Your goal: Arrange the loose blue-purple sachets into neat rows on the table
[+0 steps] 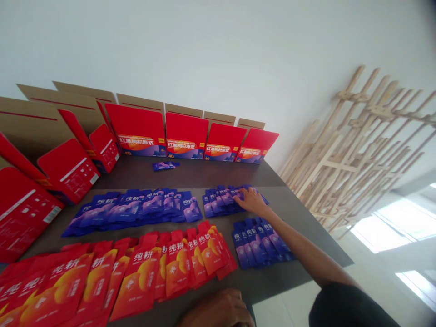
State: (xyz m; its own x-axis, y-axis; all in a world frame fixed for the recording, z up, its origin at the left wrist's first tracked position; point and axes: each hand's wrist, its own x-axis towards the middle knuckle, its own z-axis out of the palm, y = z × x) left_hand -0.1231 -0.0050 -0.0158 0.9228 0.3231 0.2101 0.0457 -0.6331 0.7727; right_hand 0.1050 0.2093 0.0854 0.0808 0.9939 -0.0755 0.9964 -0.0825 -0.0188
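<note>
My right hand [251, 201] reaches over the right end of a row of overlapping blue pouches [218, 202], its fingers spread and touching the pouches. Near the front edge of the table, my left hand [220, 309] rests below the red pouches [177, 263], its fingers curled; whether anything is inside is hidden. A longer row of blue pouches [129, 206] lies to the left, and another blue group [255, 245] sits below my right hand.
Open red cartons [143, 131] stand along the back and left [68, 170] of the dark table [286, 200]. One blue pouch [164, 166] lies before them. Wooden racks [340, 163] stand on the right.
</note>
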